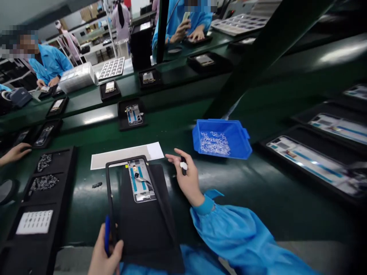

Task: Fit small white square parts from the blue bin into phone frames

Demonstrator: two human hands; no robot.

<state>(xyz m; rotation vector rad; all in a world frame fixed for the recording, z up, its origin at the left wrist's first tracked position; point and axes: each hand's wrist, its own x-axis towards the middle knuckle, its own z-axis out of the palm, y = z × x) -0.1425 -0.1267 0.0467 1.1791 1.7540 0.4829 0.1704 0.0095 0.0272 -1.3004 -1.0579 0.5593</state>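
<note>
right hand (186, 177) | path — belt (252, 198) to blue bin (239, 143) (free) | block: black mat (143, 233)

The phone frame (141, 180) looks like bare silvery metal on a matt black pad (143, 225). Nearby are a glossy blue plastic bin (222, 139), smooth white paper (126, 155), a shiny green counter (258, 191) and a smooth blue cloth sleeve (241, 236).

Phone frame (141, 180) on a black tray (110, 198), both hands close by.
The silver frame, with blue strips (134, 179) and a thin dark cable (142, 180) across it, lies flat at the tray's far end. The left hand (104, 254) pinches a blue stick (107, 235) against the tray's near corner; the right hand (187, 179), just beside the tray, holds a small dark tool (183, 170) with a white piece.
</note>
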